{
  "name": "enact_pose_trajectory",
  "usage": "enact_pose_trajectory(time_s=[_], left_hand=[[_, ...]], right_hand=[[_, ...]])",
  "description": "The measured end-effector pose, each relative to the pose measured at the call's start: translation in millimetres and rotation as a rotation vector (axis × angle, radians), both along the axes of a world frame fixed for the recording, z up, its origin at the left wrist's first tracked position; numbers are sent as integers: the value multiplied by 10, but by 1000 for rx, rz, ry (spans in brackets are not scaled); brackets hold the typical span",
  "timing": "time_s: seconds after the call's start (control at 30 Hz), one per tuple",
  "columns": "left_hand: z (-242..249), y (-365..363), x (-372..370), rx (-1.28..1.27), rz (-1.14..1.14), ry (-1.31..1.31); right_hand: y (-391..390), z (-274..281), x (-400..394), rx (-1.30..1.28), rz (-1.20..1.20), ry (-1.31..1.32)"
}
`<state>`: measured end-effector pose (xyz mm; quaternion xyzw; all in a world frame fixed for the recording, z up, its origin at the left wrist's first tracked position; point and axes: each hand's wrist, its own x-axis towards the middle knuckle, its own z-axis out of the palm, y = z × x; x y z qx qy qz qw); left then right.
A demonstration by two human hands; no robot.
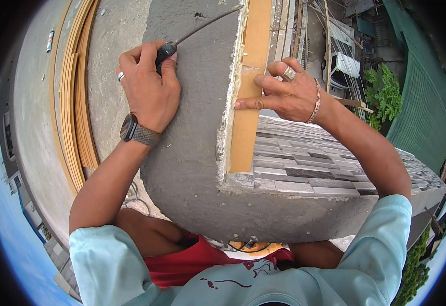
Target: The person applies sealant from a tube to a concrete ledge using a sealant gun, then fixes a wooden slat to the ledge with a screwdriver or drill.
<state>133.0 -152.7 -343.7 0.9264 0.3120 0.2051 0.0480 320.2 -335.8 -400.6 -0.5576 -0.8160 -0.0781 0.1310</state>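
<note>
My left hand [151, 92] is closed around the black handle [166, 51] of a tool above the grey mortar surface [189, 127]. A thin, curved grey shaft [207, 24] runs from that handle toward the wall's right edge. My right hand [289, 94] is at the tan wooden strip [248, 135] along this edge. One finger stretches across the strip and its tip touches the inner side, while other fingers are bent. Cream-coloured, lumpy filler [236, 76] lines the joint between strip and mortar.
Long wooden trim strips [70, 97] lie on the concrete at left, with a small tube [50, 42] farther off. Stone-look tiles [309, 158] cover the wall face at right. Beyond the edge is a drop toward a yard, a plant [384, 94] and a green roof [422, 97].
</note>
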Motion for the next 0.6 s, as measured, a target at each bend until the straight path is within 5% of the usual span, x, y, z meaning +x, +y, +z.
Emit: enact_pose_trajectory(time_s=[0.6], left_hand=[[24,-28,19,-52,23,-20]], right_hand=[[115,-45,179,61,-26,-132]])
